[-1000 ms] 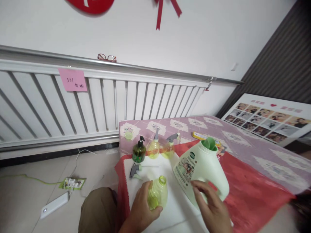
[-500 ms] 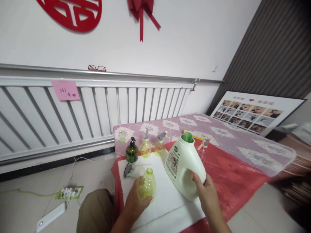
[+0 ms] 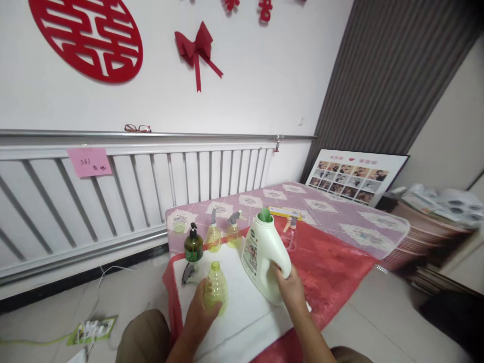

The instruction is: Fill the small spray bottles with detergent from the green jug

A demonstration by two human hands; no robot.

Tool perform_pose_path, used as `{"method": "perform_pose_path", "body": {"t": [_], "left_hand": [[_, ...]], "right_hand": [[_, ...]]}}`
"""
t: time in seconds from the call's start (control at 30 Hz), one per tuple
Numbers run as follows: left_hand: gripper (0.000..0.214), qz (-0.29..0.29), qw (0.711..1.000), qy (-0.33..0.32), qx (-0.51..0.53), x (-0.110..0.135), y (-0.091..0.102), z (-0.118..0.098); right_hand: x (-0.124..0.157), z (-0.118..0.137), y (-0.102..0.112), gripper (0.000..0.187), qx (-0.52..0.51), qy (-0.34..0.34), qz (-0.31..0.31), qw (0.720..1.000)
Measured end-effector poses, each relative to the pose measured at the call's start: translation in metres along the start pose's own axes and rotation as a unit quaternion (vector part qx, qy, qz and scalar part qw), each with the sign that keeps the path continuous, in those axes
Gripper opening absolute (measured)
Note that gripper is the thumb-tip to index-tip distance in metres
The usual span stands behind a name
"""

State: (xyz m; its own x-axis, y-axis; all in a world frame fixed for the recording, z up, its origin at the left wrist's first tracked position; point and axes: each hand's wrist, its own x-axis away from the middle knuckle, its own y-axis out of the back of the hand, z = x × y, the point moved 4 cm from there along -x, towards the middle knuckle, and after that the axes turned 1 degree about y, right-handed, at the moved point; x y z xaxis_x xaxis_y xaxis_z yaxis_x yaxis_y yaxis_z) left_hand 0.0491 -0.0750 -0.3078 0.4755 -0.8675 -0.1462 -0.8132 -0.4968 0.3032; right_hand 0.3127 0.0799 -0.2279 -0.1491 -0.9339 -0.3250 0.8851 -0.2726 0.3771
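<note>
My left hand (image 3: 198,313) is wrapped round an uncapped yellow-green plastic bottle (image 3: 215,287) that stands upright on a white cloth (image 3: 242,315). My right hand (image 3: 288,287) grips the side of a big pale green detergent jug (image 3: 263,257) with a green spout, upright on the same cloth. A grey spray nozzle (image 3: 188,273) lies loose just left of the small bottle.
Behind stand a dark green pump bottle (image 3: 193,244) and two yellow spray bottles (image 3: 214,233). The low table (image 3: 340,222) has a pink patterned cover and a red cloth (image 3: 333,262). A radiator (image 3: 113,191) lines the wall; a photo board (image 3: 351,174) leans at right.
The view has pulled back and tilted up, showing more wall and room. The jug went from tilted to upright. Both hands keep their holds.
</note>
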Motion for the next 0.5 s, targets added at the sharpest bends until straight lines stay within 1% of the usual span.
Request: {"method": "perform_pose_path", "body": {"t": [0.1, 0.23, 0.4, 0.5], "left_hand": [[0.073, -0.002, 1.000, -0.005, 0.003, -0.001, -0.002, 0.005], [0.074, -0.019, 1.000, -0.001, 0.012, -0.002, -0.003, 0.012], [0.076, 0.013, 1.000, 0.011, 0.014, -0.006, -0.002, 0.021], [0.076, 0.016, 1.000, 0.005, 0.010, -0.008, -0.002, 0.025]], "right_hand": [[-0.001, -0.001, -0.001, 0.047, -0.010, 0.008, -0.004, 1.000], [0.000, 0.000, -0.001, 0.046, -0.014, 0.014, -0.006, 1.000], [0.001, 0.003, 0.000, 0.046, -0.017, 0.025, -0.002, 1.000], [0.001, 0.004, 0.001, 0.045, -0.020, 0.031, -0.004, 0.999]]}}
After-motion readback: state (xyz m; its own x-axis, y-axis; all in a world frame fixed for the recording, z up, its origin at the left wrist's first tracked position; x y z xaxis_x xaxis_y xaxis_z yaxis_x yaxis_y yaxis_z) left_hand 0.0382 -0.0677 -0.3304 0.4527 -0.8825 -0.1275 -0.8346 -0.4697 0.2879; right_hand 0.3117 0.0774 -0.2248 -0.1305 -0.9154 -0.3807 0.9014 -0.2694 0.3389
